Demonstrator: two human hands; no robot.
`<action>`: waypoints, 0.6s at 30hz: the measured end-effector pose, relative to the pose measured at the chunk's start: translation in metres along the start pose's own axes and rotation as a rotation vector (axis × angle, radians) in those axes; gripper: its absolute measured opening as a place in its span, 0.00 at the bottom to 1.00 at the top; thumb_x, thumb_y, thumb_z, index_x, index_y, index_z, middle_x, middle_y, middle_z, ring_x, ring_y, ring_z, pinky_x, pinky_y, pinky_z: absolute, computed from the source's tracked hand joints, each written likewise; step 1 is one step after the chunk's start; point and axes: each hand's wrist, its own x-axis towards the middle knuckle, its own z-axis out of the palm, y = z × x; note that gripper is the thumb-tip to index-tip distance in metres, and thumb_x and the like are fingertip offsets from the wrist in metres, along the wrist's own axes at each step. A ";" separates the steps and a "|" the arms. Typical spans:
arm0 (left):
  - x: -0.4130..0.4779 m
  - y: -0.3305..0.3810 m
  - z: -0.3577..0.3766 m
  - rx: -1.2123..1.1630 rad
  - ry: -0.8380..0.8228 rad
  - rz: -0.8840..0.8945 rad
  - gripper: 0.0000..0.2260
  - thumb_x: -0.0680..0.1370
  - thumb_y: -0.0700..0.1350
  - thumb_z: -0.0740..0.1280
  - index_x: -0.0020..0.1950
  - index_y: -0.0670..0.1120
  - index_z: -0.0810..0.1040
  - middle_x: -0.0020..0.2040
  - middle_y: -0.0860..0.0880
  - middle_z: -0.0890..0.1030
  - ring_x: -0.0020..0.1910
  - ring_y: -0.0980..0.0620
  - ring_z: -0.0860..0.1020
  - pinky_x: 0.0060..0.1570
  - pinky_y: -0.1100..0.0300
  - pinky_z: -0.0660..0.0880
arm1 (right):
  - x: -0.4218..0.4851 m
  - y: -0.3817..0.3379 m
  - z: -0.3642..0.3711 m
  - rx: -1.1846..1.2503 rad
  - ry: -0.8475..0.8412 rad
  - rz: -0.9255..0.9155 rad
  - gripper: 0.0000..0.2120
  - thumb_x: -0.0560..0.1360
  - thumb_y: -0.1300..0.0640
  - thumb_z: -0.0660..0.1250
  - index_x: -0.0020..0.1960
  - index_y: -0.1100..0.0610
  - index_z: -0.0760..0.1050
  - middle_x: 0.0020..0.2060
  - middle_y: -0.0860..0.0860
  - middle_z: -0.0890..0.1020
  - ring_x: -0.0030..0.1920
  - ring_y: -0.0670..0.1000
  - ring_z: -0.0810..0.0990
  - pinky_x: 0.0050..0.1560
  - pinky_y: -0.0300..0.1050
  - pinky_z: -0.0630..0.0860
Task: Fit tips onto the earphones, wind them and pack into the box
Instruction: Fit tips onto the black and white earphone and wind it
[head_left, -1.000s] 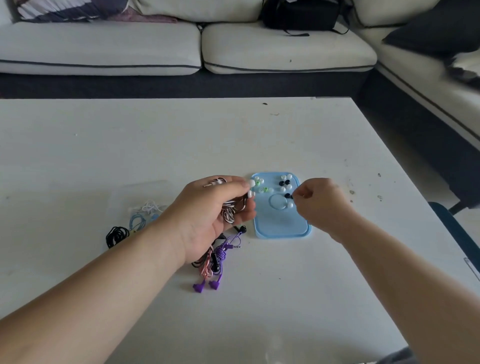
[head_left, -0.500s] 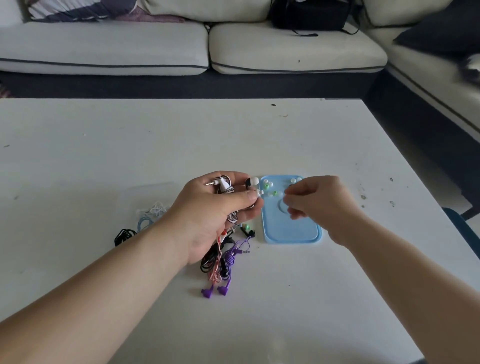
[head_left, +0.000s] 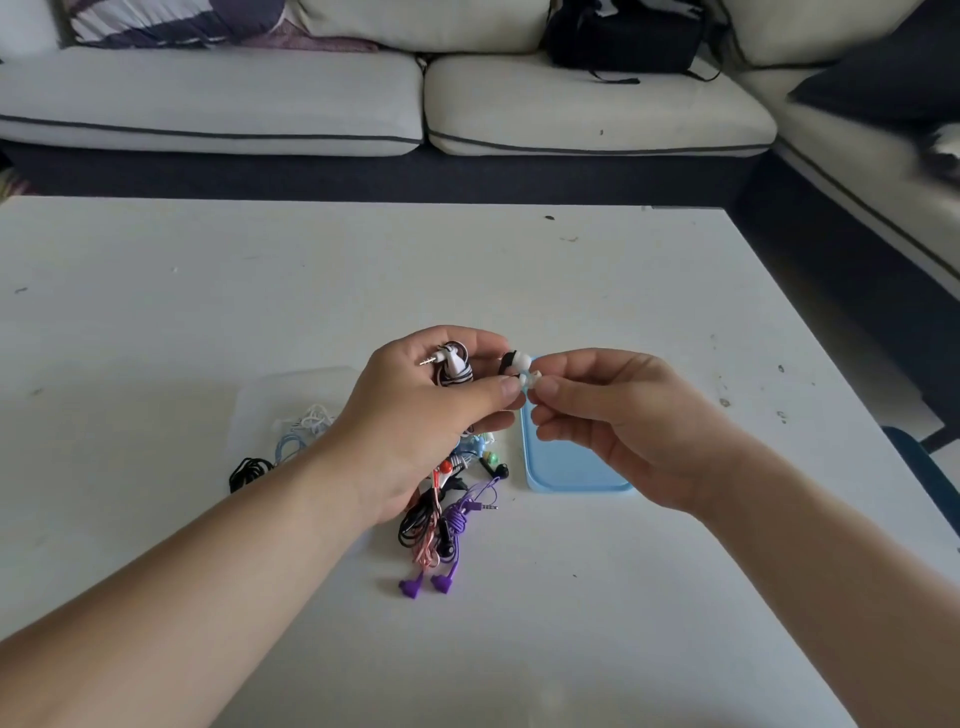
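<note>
My left hand (head_left: 421, 421) grips a wound black-and-white striped earphone (head_left: 454, 364), its plug sticking out left and one earbud (head_left: 511, 362) held up at the fingertips. My right hand (head_left: 608, 421) pinches a small white ear tip (head_left: 531, 381) right against that earbud. Under my right hand lies the light blue lid (head_left: 566, 467); the tips on it are hidden. A pile of earphones, purple (head_left: 452, 525), pink and black, lies on the white table (head_left: 519, 280) below my left hand.
A clear plastic box (head_left: 291, 395) with white and blue cables stands left of my left hand. A black coiled earphone (head_left: 249, 470) lies beside it. A sofa runs along the far side and right, with a black bag (head_left: 623, 36) on it.
My right hand lifted off the blue lid with a white tip and brought it to the earbud held by my left hand. The camera view shifted slightly.
</note>
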 end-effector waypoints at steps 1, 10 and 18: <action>0.000 0.000 0.000 0.009 0.000 0.006 0.13 0.74 0.31 0.76 0.57 0.41 0.84 0.50 0.43 0.88 0.51 0.43 0.87 0.51 0.50 0.85 | 0.000 0.000 0.000 0.002 -0.003 -0.001 0.07 0.74 0.69 0.71 0.51 0.66 0.83 0.41 0.60 0.83 0.39 0.53 0.83 0.43 0.42 0.82; -0.001 0.001 0.001 -0.015 0.013 0.037 0.12 0.75 0.31 0.74 0.56 0.40 0.83 0.50 0.43 0.88 0.50 0.43 0.87 0.49 0.53 0.85 | 0.002 0.002 0.000 0.018 -0.049 -0.002 0.06 0.77 0.69 0.67 0.51 0.67 0.83 0.40 0.60 0.84 0.39 0.53 0.84 0.43 0.43 0.82; -0.003 0.001 0.001 -0.024 -0.020 0.038 0.11 0.75 0.31 0.74 0.56 0.40 0.83 0.50 0.43 0.88 0.50 0.43 0.88 0.51 0.53 0.85 | 0.002 0.004 0.000 0.044 -0.103 -0.014 0.07 0.72 0.63 0.70 0.47 0.63 0.85 0.43 0.61 0.82 0.39 0.52 0.83 0.43 0.42 0.82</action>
